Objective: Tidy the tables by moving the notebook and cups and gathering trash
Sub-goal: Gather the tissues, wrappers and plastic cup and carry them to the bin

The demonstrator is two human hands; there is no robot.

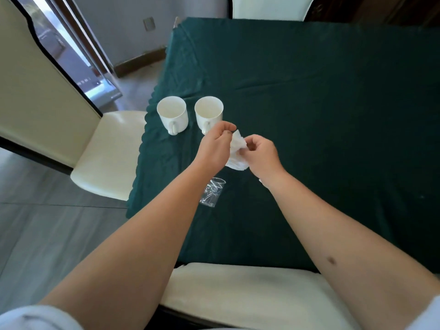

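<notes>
Both hands, left hand (215,145) and right hand (259,152), pinch the crumpled tissue (236,148), each grip closed on it, probably to bunch the trash. The clear wrapper (212,192) lies near on the tabletop (321,103).

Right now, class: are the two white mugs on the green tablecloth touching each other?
Apart. The head view shows a strip of green tablecloth between the left mug and the right mug.
</notes>
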